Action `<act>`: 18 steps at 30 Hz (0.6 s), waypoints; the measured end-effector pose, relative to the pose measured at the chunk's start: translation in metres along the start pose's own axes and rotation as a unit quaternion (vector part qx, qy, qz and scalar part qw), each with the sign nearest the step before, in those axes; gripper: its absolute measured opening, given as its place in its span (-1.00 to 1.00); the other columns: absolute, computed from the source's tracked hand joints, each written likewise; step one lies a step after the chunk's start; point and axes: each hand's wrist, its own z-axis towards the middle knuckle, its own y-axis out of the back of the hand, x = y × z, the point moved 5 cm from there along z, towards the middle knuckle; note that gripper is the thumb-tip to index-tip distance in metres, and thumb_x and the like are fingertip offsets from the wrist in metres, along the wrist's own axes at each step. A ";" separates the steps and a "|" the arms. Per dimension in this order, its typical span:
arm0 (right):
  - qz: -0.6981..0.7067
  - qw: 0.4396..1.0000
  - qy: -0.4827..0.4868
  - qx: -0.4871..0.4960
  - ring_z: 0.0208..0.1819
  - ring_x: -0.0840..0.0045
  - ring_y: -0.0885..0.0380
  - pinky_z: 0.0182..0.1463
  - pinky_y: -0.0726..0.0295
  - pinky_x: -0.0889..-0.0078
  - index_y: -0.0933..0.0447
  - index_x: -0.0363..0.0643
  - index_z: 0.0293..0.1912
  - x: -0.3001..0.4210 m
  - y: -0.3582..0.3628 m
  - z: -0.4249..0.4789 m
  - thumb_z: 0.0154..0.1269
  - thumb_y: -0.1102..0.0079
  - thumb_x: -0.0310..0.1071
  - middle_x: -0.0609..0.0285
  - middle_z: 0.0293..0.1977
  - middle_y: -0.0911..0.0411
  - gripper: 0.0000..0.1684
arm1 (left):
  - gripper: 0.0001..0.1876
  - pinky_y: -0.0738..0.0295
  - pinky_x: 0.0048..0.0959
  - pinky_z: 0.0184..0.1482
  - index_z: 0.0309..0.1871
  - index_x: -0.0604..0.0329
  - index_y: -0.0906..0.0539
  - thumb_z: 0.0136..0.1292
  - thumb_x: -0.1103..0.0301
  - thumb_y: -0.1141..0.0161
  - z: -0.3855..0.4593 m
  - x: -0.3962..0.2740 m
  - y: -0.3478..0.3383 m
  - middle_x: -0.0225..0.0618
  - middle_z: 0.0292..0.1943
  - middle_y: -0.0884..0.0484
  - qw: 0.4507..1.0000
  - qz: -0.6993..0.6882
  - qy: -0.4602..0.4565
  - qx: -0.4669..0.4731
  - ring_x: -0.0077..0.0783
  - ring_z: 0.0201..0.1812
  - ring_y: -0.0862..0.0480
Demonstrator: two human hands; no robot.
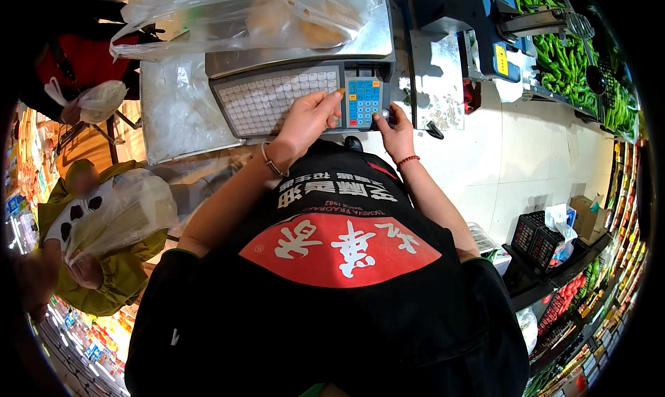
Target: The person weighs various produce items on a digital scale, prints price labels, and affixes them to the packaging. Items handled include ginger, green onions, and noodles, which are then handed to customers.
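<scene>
A retail label scale with a metal platform (384, 39) stands before me. A clear plastic bag (218, 13) with round, light brown produce lies on the platform. My left hand (311, 114) hovers at the right part of the white key panel (260, 93), its fingertips near the border with the blue numeric keypad (364, 98); whether it pinches something small, I cannot tell. The thumb of my right hand (395, 129) is at the keypad's lower right keys, and its other fingers are by the scale's right edge, with nothing seen in them.
Green peppers (563, 64) fill a display at the upper right, behind a blue and black device (488, 28). Left of the scale, plastic bags (184, 103) lie on the counter. People with filled bags stand at the left. Black crates (535, 238) are at the lower right.
</scene>
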 end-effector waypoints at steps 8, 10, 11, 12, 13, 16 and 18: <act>-0.217 0.966 0.083 -0.117 0.17 -0.07 -0.42 0.25 -0.42 0.19 -0.15 -0.56 0.29 0.046 -0.024 0.015 -0.02 -0.51 -0.03 -0.35 0.12 -0.39 0.11 | -0.72 -0.28 -0.69 -0.40 -0.29 0.14 -0.52 0.47 0.14 -0.04 0.003 -0.002 0.006 -0.47 -0.35 -0.55 0.998 -0.002 -0.041 -0.038 -0.71 -0.44 -0.46; -0.240 0.960 0.075 -0.127 0.17 -0.06 -0.41 0.24 -0.43 0.17 -0.14 -0.53 0.30 0.046 -0.025 0.017 -0.02 -0.51 -0.03 -0.34 0.13 -0.39 0.11 | -0.80 -0.30 -0.69 -0.38 -0.17 0.17 -0.51 0.45 0.22 -0.09 0.003 -0.008 0.010 -0.44 -0.27 -0.56 0.993 -0.026 -0.091 -0.066 -0.69 -0.37 -0.48; -0.222 0.963 0.083 -0.125 0.15 -0.06 -0.42 0.25 -0.41 0.16 -0.16 -0.54 0.29 0.041 -0.025 0.019 -0.03 -0.51 -0.03 -0.32 0.12 -0.40 0.11 | -0.82 -0.33 -0.70 -0.34 -0.10 0.19 -0.51 0.43 0.26 -0.12 0.003 -0.009 0.014 -0.43 -0.23 -0.55 0.989 -0.027 -0.118 -0.084 -0.67 -0.32 -0.50; -0.254 0.949 0.106 -0.156 0.10 -0.05 -0.43 0.23 -0.41 0.15 -0.20 -0.52 0.26 0.041 -0.022 0.016 -0.02 -0.51 -0.06 -0.29 0.08 -0.42 0.05 | -0.74 -0.39 -0.63 -0.26 -0.03 0.22 -0.51 0.34 0.29 -0.23 0.003 -0.011 0.022 -0.37 -0.18 -0.56 0.969 0.009 -0.194 -0.152 -0.60 -0.25 -0.53; -0.287 0.931 0.129 -0.185 0.05 -0.04 -0.45 0.20 -0.41 0.13 -0.24 -0.50 0.24 0.047 -0.020 0.012 0.00 -0.50 -0.09 -0.26 0.04 -0.44 -0.02 | -0.63 -0.45 -0.57 -0.19 0.04 0.25 -0.51 0.25 0.31 -0.34 -0.004 -0.021 0.027 -0.31 -0.13 -0.57 0.937 0.043 -0.267 -0.223 -0.54 -0.17 -0.56; -0.134 0.949 0.166 -0.234 -0.18 0.31 -0.48 -0.03 -0.47 0.30 -0.43 -0.38 -0.06 0.067 -0.008 0.003 0.15 -0.42 -0.26 0.01 -0.22 -0.50 -0.50 | -0.28 -0.22 -0.25 0.31 0.28 0.37 -0.34 0.12 0.29 -0.44 -0.028 -0.052 0.046 -0.01 0.24 -0.33 0.853 0.215 -0.323 -0.350 -0.12 0.28 -0.32; 0.090 0.978 0.094 -0.165 -0.42 0.70 -0.41 -0.33 -0.41 0.63 -0.47 -0.29 -0.21 0.068 -0.015 0.007 0.30 -0.31 -0.31 0.30 -0.45 -0.47 -0.74 | -0.14 -0.12 -0.21 0.40 0.35 0.43 -0.24 0.07 0.24 -0.47 -0.035 -0.061 0.052 0.11 0.31 -0.24 0.836 0.224 -0.324 -0.383 0.00 0.37 -0.23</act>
